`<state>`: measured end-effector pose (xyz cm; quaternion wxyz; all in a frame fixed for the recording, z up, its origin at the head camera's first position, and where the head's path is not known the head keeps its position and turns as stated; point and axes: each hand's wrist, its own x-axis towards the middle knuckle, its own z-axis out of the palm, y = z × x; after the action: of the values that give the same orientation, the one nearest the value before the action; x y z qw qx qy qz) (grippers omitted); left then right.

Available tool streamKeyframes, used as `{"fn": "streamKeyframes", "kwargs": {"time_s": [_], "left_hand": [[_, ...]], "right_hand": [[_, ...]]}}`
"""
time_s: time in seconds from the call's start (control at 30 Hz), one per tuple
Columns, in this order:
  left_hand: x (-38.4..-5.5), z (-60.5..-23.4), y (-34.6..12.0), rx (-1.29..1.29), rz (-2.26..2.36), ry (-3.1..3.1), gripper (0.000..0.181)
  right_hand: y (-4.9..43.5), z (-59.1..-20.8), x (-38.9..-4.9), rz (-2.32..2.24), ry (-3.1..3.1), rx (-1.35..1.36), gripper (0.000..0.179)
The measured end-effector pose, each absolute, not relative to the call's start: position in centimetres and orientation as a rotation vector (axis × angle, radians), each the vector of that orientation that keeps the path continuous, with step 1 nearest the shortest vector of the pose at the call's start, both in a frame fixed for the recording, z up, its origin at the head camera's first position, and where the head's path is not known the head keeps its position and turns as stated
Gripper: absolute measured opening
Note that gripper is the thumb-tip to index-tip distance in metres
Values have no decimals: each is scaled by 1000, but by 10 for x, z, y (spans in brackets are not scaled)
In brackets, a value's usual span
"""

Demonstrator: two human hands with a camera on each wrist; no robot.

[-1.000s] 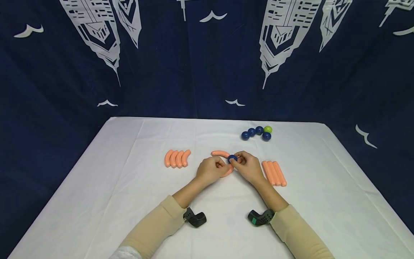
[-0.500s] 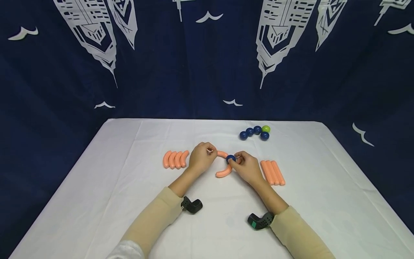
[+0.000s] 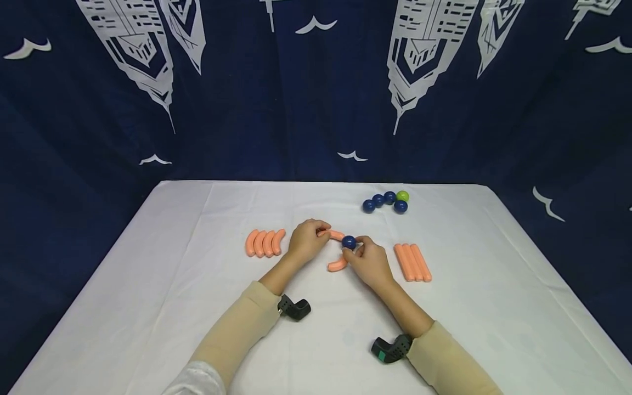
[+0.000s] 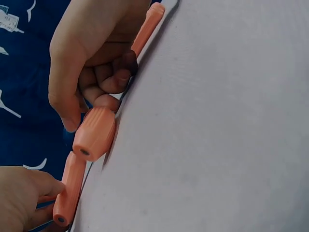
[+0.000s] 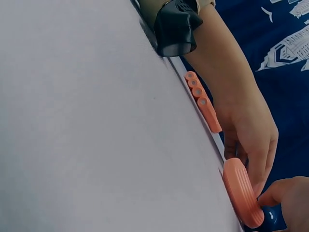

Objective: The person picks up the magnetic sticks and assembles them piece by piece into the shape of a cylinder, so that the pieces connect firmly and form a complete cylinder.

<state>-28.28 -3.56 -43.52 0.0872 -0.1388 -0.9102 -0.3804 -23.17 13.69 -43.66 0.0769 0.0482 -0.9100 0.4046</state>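
Near the table's middle, a dark blue ball (image 3: pixel 349 242) sits between two curved orange sticks. My left hand (image 3: pixel 307 241) pinches the outer end of the upper curved stick (image 3: pixel 337 235); the left wrist view shows finger and thumb on that stick (image 4: pixel 70 191). With thumb and index finger my right hand (image 3: pixel 371 263) holds the ball from its right side. The lower curved stick (image 3: pixel 337 266) extends leftward below the ball, and its ribbed side (image 5: pixel 241 191) shows in the right wrist view. Right-hand fingers partly hide where ball and sticks meet.
A row of several curved orange sticks (image 3: pixel 265 243) lies left of my left hand. Straight orange sticks (image 3: pixel 413 262) lie side by side at right. Farther back are several blue balls (image 3: pixel 378 200) and a green ball (image 3: pixel 402 196). A white cloth covers the table (image 3: pixel 222 203).
My left hand has left the lower curved stick, moved up and left, and now pinches the upper one. My right hand stays at the ball, its thumb slightly lower, uncovering more of it.
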Motion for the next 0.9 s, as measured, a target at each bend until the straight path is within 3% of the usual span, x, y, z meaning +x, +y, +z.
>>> {"fn": "streamKeyframes", "kwargs": {"time_s": [0.33,0.9], "left_hand": [[-273,-426,-48,-411,-1013,-2823,11],[-258,-421,-59,-395,-1128,-2884,16]], "right_hand": [[138,-433,-247,1168,-2778,288,36],[142,-432,-274,1154,-2836,566,37]]}}
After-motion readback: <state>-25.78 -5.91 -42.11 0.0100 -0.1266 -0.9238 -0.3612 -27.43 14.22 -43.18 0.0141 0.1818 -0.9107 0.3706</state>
